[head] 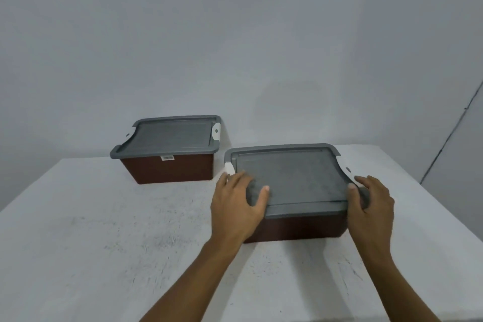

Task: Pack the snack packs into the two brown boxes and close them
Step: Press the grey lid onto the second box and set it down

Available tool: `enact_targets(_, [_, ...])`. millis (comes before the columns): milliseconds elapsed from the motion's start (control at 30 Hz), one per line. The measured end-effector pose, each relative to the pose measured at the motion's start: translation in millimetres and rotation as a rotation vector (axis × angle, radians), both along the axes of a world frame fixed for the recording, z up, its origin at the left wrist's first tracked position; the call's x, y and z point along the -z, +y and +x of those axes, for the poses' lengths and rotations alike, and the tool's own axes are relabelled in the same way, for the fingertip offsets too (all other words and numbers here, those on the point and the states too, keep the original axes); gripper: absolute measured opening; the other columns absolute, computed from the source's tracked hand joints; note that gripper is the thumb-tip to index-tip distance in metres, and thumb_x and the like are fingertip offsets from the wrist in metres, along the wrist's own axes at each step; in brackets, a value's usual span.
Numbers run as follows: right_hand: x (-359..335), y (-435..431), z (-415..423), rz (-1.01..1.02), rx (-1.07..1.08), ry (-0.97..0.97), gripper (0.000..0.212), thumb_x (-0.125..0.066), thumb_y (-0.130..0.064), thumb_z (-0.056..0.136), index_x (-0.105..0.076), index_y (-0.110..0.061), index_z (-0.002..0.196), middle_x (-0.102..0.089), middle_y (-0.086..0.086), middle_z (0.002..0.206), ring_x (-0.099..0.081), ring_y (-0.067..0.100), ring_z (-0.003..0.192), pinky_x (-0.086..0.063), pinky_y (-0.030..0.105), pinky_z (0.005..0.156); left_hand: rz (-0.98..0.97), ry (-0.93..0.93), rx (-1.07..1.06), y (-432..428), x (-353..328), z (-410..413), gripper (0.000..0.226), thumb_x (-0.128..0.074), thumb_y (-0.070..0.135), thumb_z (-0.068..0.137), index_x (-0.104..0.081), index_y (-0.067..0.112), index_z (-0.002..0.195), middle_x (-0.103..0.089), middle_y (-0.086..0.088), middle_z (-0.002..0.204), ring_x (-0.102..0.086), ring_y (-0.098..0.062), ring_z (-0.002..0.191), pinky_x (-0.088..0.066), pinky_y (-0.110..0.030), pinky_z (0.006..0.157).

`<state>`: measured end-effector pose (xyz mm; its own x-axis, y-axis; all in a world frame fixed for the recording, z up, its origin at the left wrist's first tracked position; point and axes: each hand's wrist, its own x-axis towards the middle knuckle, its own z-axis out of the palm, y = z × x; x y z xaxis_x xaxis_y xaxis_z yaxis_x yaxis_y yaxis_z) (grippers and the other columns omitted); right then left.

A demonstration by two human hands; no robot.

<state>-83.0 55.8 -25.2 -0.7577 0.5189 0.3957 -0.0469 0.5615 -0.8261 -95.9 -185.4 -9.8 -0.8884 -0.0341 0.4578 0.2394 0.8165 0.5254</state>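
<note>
Two brown boxes stand on a white table (pixel 104 230), both with their grey lids on. The near box (pixel 295 229) sits right of centre, close to the person. Its long axis runs left to right across the view, and one long wall faces the camera. The near lid (pixel 292 178) lies flat on it, with a white latch (pixel 229 167) at the left short end and another at the right end (mostly hidden by the lid's rim).

The left hand (pixel 236 206) clasps the lid's front left corner, thumb lying on top and fingers curled down over the edge by the latch. The right hand (pixel 371 206) clasps the front right corner the same way, thumb on top and fingers wrapped round the rim.

The far box (pixel 167 170) stands apart, further back and to the left, near the grey wall (pixel 235 34). Its long axis also runs roughly left to right, and a small white sticker (pixel 167 157) is on its front wall. The far lid (pixel 170 136) covers it.
</note>
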Motion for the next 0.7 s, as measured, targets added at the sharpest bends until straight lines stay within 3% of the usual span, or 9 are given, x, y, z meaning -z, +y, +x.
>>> enact_targets(67, [1.7,1.1,4.9,-0.150,-0.083,-0.011,0.051,-0.054,-0.041,0.094,-0.044,-0.022,0.140,-0.043,-0.002,0.145,-0.041,0.016,0.129,-0.036,0.036,0.104,0.028,0.000,0.078,-2.4,5.5,3.4,0.065,-0.037,0.072,0.082,-0.056,0.030,0.128,-0.047,0.009,0.146,-0.034,-0.019,0.141,-0.032,-0.040,0.113])
enact_targets(167, [1.5,5.2,7.3,-0.436,-0.210,0.021,0.074,-0.061,-0.043,0.081,-0.031,-0.031,0.148,-0.042,-0.012,0.143,-0.040,0.010,0.126,-0.040,0.033,0.102,0.122,-0.032,0.120,-12.6,22.3,11.1,0.073,-0.043,0.071,0.084,-0.039,0.029,0.143,-0.028,0.011,0.157,-0.025,-0.012,0.145,-0.032,-0.039,0.115])
enact_targets(300, [0.8,12.8,-3.9,-0.578,-0.247,0.043,0.051,-0.067,-0.030,0.083,-0.056,-0.025,0.132,-0.051,-0.002,0.136,-0.051,0.019,0.121,-0.054,0.029,0.094,0.463,-0.094,0.063,-9.0,24.3,12.7,0.075,-0.051,0.060,0.086,-0.027,0.027,0.150,-0.031,0.008,0.156,-0.032,-0.013,0.142,-0.036,-0.040,0.113])
enact_targets(400, [-0.6,12.1,-12.6,-0.548,-0.207,0.061,0.040,-0.064,-0.023,0.089,-0.060,-0.021,0.128,-0.053,0.003,0.130,-0.051,0.021,0.115,-0.053,0.031,0.090,0.458,0.013,0.068,-4.5,23.0,4.2,0.063,-0.041,0.052,0.094,-0.034,0.021,0.149,-0.036,0.007,0.153,-0.033,-0.012,0.142,-0.034,-0.037,0.114])
enact_targets(500, [-3.3,7.5,-24.3,-0.513,-0.226,0.083,0.037,-0.061,-0.021,0.093,-0.058,-0.019,0.130,-0.053,0.000,0.127,-0.051,0.017,0.112,-0.048,0.019,0.079,0.358,0.086,0.042,-10.2,21.5,-18.7,0.054,-0.031,0.048,0.099,-0.047,0.019,0.141,-0.046,0.007,0.145,-0.041,-0.011,0.136,-0.031,-0.041,0.116])
enact_targets(600, [-0.9,-0.1,-46.6,-0.540,-0.201,0.089,0.032,-0.058,-0.017,0.096,-0.059,-0.020,0.128,-0.053,0.000,0.129,-0.050,0.018,0.115,-0.051,0.029,0.090,0.036,0.134,0.029,-23.1,15.7,-47.4,0.055,-0.020,0.047,0.099,-0.064,0.022,0.122,-0.056,0.005,0.136,-0.046,-0.014,0.131,-0.014,-0.054,0.117])
enact_targets(700, [-2.2,-6.9,-74.6,-0.577,-0.149,0.083,0.033,-0.054,-0.010,0.097,-0.058,-0.020,0.128,-0.051,0.000,0.127,-0.049,0.021,0.118,-0.049,0.035,0.095,-0.294,0.112,0.067,-33.3,10.3,-69.6,0.073,-0.004,0.060,0.097,-0.065,0.024,0.114,-0.058,0.004,0.131,-0.043,-0.018,0.133,-0.007,-0.058,0.116])
